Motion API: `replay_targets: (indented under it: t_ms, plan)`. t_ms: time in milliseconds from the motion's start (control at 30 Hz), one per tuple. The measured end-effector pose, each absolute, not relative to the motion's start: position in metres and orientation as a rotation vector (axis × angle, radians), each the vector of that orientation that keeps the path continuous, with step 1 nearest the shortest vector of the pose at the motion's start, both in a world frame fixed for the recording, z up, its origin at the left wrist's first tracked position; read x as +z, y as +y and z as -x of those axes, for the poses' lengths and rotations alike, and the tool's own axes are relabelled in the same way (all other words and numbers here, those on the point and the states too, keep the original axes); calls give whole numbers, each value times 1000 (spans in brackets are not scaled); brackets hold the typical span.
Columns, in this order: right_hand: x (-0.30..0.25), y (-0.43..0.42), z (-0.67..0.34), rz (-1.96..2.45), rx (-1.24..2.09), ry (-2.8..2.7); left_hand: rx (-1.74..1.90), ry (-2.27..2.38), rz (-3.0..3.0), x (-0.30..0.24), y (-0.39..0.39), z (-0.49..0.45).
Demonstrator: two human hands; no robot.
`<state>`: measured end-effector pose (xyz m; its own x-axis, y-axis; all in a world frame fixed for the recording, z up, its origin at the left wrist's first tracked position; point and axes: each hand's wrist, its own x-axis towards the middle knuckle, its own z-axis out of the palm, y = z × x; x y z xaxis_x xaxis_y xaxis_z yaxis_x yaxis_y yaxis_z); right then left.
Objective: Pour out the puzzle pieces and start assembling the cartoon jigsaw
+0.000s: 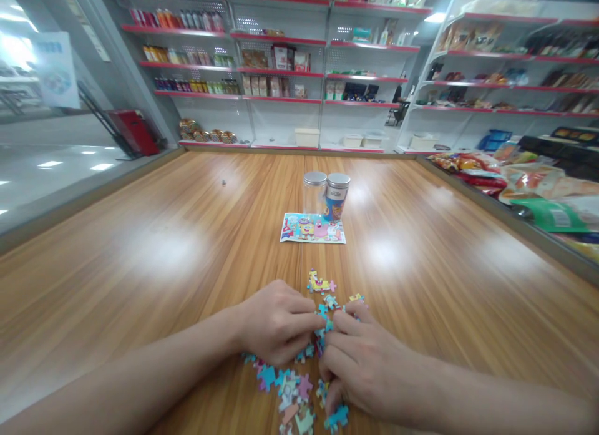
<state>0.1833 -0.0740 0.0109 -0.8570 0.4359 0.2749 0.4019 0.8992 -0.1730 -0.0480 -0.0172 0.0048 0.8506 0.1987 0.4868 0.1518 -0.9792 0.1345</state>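
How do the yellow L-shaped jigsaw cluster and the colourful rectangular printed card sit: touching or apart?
Apart: the head view shows a strip of brown wooden tabletop between the cluster and the card.

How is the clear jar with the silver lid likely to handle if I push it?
The clear jar is see-through with no contents I can make out, so it's probably light. It stands upright, taller than wide, so a high push may tip it. Its round shape could let it roll once down.

Jigsaw pieces (289, 386), blue, pink, pale green, loose on the tabletop (206, 266), some overlapping. Beyond them I see a yellow cluster (319, 283), looks joined, lying flat.
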Motion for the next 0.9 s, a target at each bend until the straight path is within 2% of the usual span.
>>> replay_targets:
  t_ms: [233,533,900]
  plan:
    - [2,-74,-186,639,184,-2723,723,48,-2775,7,-35,44]
    - [2,-73,-184,621,118,-2632,556,74,-2801,1,-38,46]
    - [10,-73,-186,635,161,-2620,614,107,-2778,6,-41,43]
